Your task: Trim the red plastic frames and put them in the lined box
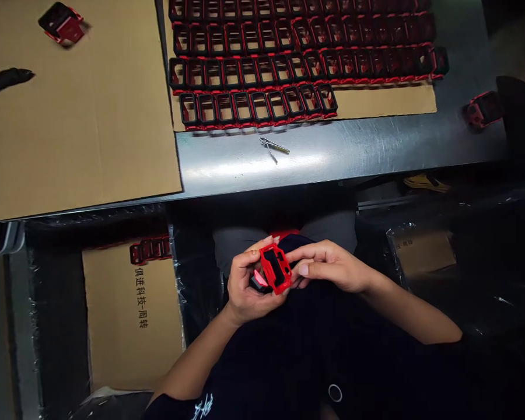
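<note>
Above my lap, my left hand (250,287) wraps round a red and black plastic frame (276,269), its open red face turned upward. From the other side, my right hand (328,266) has its fingers at the frame's right edge, with thumb and index close together. Whether the right fingertips grip the frame or only touch it, I cannot tell. Rows of similar red and black frames (260,108) stand on a cardboard sheet (385,102) at the back of the metal table (359,146).
A small pair of tweezers or snips (275,146) lies on the table. One frame (65,26) and a black pointed object (9,80) are over the left cardboard (83,128). Another frame (485,109) sits far right. Boxes (131,350) flank my legs, the left one holding several frames (151,249).
</note>
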